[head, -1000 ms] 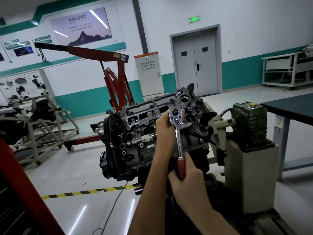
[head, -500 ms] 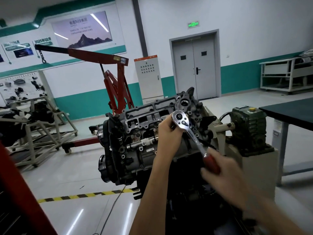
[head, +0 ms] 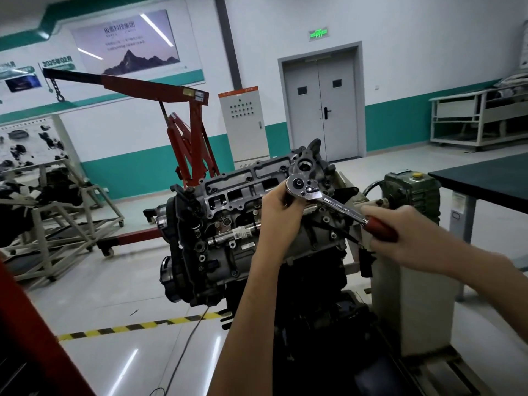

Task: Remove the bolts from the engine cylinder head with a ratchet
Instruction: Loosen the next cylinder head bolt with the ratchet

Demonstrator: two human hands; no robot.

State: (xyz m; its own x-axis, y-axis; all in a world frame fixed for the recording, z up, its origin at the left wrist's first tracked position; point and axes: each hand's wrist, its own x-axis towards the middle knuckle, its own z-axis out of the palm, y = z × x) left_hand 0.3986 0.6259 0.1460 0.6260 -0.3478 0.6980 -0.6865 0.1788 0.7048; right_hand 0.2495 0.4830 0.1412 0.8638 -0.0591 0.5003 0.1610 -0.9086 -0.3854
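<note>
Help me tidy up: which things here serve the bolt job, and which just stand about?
Job: ratchet, cylinder head, left hand and right hand holding the ratchet.
Idle: hoist, cabinet, table, rack.

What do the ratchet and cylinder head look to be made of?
The ratchet: polished chrome-looking steel, judging by mirror glare; its dark red grip looks plastic or lacquered wood. The cylinder head: dull grey cast metal, probably aluminium, matte and rough.

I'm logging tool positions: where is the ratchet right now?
Head view, centre-right: the ratchet has its head at the right end of the cylinder head, beside the left hand, its red handle in the grip of the right hand.
</note>
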